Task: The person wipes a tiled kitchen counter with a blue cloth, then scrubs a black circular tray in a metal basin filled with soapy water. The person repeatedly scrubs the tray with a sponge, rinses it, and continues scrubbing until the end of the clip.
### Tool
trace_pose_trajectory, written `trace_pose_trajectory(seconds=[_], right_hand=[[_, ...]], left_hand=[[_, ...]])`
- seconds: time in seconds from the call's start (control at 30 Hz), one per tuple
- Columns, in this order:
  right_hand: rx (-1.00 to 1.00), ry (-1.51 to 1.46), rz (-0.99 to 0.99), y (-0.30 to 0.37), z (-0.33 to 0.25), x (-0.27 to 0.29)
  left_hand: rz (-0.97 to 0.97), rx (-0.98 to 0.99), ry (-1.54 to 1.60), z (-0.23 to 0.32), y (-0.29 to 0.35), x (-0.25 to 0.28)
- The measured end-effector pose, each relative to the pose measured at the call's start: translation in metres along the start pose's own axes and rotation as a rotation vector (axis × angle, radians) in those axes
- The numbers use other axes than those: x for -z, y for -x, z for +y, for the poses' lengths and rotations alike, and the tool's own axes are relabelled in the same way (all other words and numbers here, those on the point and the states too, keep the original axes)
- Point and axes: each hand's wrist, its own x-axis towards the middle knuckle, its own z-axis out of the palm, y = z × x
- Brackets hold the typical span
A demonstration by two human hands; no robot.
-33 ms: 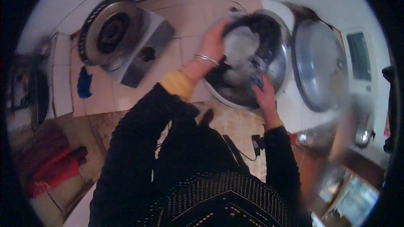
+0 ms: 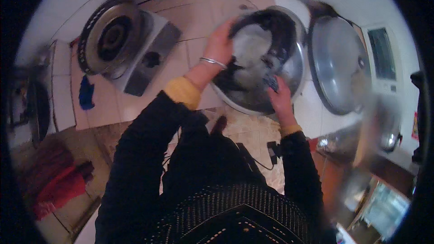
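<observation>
My left hand (image 2: 220,45) grips the blackened round metal pan (image 2: 285,34) at its left — my right hand (image 2: 282,98), lower right, pinches a dark-grey pad (image 2: 271,82).

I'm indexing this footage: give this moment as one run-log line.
left hand: on rim of dark round pan | right hand: holding small dark pad in the pan | stove: left of the pan

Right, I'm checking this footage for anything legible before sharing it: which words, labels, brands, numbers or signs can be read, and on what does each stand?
No text can be read anywhere.
Round metal pan: no lettering can be made out.
Stove front panel: too blurred to tell whether it bears markings.
Red patch at the far right: too small and blurred to read, if printed at all.
</observation>
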Motion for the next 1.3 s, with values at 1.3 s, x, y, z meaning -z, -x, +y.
trace_pose_trajectory(seconds=[1.3], right_hand=[[0.126, 0.272, -0.238, 0.016, -0.032, -0.041]], left_hand=[[0.152, 0.058, 0.028, 0.02, 0.028, -0.015]])
